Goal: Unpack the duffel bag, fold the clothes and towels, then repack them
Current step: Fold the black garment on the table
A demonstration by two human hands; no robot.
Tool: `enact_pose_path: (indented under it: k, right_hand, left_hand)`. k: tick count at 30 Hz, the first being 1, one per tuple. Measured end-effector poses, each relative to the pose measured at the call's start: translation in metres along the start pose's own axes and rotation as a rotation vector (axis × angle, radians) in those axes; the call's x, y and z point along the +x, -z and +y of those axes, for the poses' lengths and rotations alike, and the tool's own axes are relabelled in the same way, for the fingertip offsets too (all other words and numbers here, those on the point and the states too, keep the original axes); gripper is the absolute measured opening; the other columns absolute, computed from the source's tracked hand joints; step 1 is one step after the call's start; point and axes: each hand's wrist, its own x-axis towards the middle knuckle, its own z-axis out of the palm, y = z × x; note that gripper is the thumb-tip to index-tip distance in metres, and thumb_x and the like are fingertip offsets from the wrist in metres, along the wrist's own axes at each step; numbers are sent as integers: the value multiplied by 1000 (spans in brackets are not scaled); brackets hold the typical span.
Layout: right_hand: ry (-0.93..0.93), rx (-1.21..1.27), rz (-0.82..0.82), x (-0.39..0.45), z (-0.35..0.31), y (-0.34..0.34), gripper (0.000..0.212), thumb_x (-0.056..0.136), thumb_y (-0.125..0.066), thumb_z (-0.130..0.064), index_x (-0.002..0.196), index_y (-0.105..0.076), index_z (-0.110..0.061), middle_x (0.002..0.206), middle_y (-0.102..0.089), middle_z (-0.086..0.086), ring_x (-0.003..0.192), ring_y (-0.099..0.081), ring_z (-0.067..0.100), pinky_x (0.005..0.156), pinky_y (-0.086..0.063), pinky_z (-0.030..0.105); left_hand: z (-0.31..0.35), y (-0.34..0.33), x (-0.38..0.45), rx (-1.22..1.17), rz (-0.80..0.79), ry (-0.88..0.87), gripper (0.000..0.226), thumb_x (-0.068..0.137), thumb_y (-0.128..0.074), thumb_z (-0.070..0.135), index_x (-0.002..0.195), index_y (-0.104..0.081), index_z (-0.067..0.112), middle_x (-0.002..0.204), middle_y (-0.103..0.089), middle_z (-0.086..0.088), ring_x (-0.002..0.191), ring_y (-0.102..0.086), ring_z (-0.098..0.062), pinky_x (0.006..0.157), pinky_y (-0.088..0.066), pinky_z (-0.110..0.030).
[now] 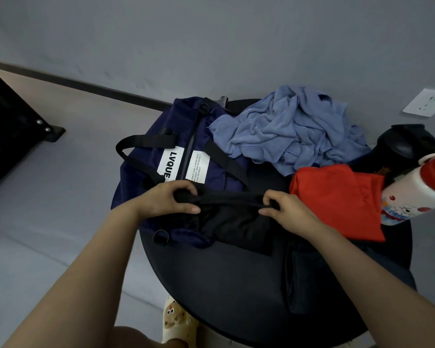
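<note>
Both hands — left hand (170,197), right hand (285,209) — pinch black garment's (234,222) top edge.

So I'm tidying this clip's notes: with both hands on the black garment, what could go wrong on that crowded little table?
The white bottle with the red cap stands at the round black table's right edge; a sweep of the right hand might tip it off. The crumpled blue towel could slide off the back. The black garment, held with the left hand, lies partly on the navy duffel bag and may snag.
</note>
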Motion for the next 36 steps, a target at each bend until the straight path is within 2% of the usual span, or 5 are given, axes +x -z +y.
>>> enact_pose_path:
  k: [12, 17, 20, 26, 36]
  right_hand:
    - [-202, -82, 158, 0, -8, -9, 14, 92, -57, -21, 88, -45, -16, 78, -52, -1, 77, -50, 21, 60, -35, 30]
    - [223, -285, 571, -2, -29, -33, 15, 86, -59, -19, 96, -63, -9, 115, -61, 9, 107, -57, 29, 90, -45, 40]
    - [418, -336, 339, -6, -42, -61, 44, 97, -36, -40, 124, -60, -15, 137, -54, 4, 128, -46, 23, 111, -30, 36]
    - [168, -513, 21, 0, -30, -82, 75, 71, 27, -72, 140, 18, -45, 152, 22, -18, 139, 26, 15, 109, 20, 49]
    - [15, -374, 3, 5, -27, -80, 48, 104, -11, -36, 149, 4, -41, 158, 11, -17, 145, 18, 13, 113, 17, 45]
  left_hand:
    - [-7, -21, 9, -78, 300, -57, 16, 87, -64, 14, 86, -52, 25, 88, -62, -8, 77, -56, -14, 74, -50, -28]
    - [3, -31, 18, -43, 345, -19, 14, 89, -61, 25, 86, -48, 21, 73, -58, -5, 64, -51, -11, 59, -43, -23]
    - [4, -34, 22, -38, 377, 21, 23, 87, -65, 34, 80, -49, 19, 67, -54, 5, 63, -49, -9, 58, -40, -20]
    - [6, -41, 32, -19, 424, 198, 27, 86, -65, 40, 81, -51, 17, 80, -56, 2, 82, -53, -15, 69, -40, -26]
    - [10, -45, 31, 324, 397, 537, 87, 79, -45, 74, 133, -35, 7, 133, -41, -14, 119, -46, -32, 87, -44, -41]
